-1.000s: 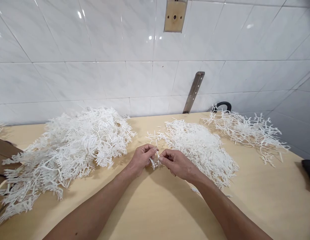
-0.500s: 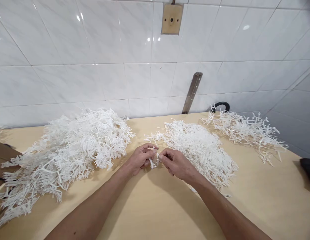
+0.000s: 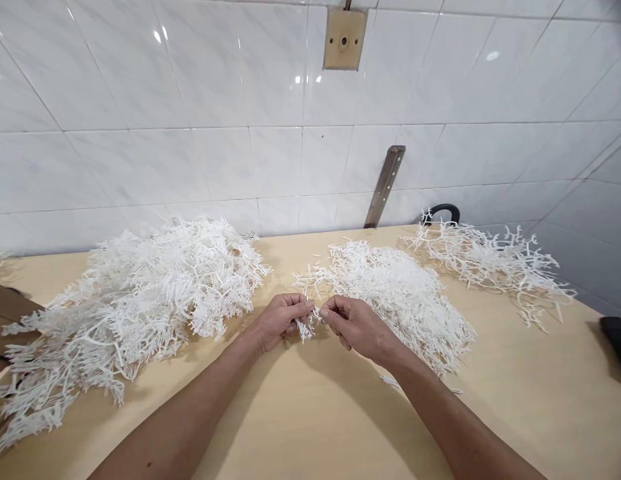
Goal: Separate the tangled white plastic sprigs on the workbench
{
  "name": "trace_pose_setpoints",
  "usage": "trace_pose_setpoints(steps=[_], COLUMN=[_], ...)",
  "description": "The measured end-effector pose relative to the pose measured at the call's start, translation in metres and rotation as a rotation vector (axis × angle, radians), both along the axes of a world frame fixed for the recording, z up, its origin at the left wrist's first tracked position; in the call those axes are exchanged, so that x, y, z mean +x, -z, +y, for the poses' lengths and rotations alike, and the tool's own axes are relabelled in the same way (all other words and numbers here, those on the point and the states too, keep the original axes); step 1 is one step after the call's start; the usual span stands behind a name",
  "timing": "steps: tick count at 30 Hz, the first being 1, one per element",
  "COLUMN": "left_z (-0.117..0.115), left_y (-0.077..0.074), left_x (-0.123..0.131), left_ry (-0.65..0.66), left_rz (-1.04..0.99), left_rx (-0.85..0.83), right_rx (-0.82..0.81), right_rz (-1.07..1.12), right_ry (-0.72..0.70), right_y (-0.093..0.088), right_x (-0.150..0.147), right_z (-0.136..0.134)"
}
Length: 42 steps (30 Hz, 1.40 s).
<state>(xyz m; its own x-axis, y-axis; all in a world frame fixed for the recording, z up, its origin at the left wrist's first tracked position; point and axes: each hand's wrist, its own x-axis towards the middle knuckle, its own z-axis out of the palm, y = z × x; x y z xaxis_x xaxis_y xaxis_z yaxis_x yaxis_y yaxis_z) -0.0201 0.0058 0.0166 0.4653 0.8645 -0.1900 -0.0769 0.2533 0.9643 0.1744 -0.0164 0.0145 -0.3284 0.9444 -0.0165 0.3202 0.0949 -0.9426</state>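
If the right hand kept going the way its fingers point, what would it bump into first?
The right hand points left, so it would probably meet the left hand first. Only the small white plastic sprig that both hands pinch lies between them, and the fingertips look almost touching.

Pale wooden bench [image 3: 300,413] butting against a tiled wall, large heap of white branching plastic sprigs [image 3: 140,300] sprawling over its left side, denser heap of small white pieces [image 3: 405,300] lying at centre, sparse scatter of bare white branches [image 3: 490,260] spreading at back right, black object [image 3: 617,333] sitting at the right edge.
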Motion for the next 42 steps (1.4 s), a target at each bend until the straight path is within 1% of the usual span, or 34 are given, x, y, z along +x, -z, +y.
trace_pose_setpoints(steps=[4, 8, 10, 16, 21, 24, 28, 32, 36, 39, 42], left_z=[-0.0004, -0.0015, -0.0019, -0.0044, -0.0051, -0.0049, -0.0045, -0.0039, -0.0044, -0.0052, -0.0055], left_y=[-0.0007, -0.0022, -0.0030, -0.0060, -0.0024, 0.0002, 0.0019, 0.0032, 0.0023, 0.0009, 0.0006], left_x=[0.0002, 0.0006, 0.0005, 0.0027, 0.0063, 0.0073, 0.0079, 0.0080, 0.0082, 0.0085, 0.0084], left_ry=[0.018, 0.002, 0.000, -0.017, -0.044, -0.060, -0.065, -0.070, -0.054, -0.049, -0.043], left_rz=[-0.026, -0.011, 0.001, 0.119, 0.175, 0.203, 0.240, 0.245, 0.213, 0.189, 0.199], left_rx=[0.017, 0.001, -0.004, 0.028, 0.083, 0.107, 0.140, 0.137, 0.085, 0.064, 0.092], right_rx=[0.006, 0.014, 0.019, -0.010, -0.038, -0.025, -0.015, 0.008, 0.056, 0.045, 0.006], right_rz=[0.003, -0.004, -0.009, -0.012, -0.087, -0.141, -0.162, -0.208, -0.237, -0.210, -0.161], right_ry=[0.011, 0.035, 0.024, -0.005, 0.039, 0.074, 0.092, 0.109, 0.118, 0.108, 0.097], right_y=[-0.0015, -0.0015, -0.0009, -0.0017, -0.0044, -0.0039, -0.0023, -0.0052, -0.0097, -0.0081, -0.0036], right_x=[-0.0006, -0.0008, 0.0002, 0.0027, 0.0013, 0.0006, 0.0003, -0.0007, -0.0018, -0.0014, -0.0001], right_z=[-0.0003, 0.0001, 0.0006, 0.0016, 0.0023, 0.0023, 0.0023, 0.0018, 0.0009, 0.0010, 0.0015])
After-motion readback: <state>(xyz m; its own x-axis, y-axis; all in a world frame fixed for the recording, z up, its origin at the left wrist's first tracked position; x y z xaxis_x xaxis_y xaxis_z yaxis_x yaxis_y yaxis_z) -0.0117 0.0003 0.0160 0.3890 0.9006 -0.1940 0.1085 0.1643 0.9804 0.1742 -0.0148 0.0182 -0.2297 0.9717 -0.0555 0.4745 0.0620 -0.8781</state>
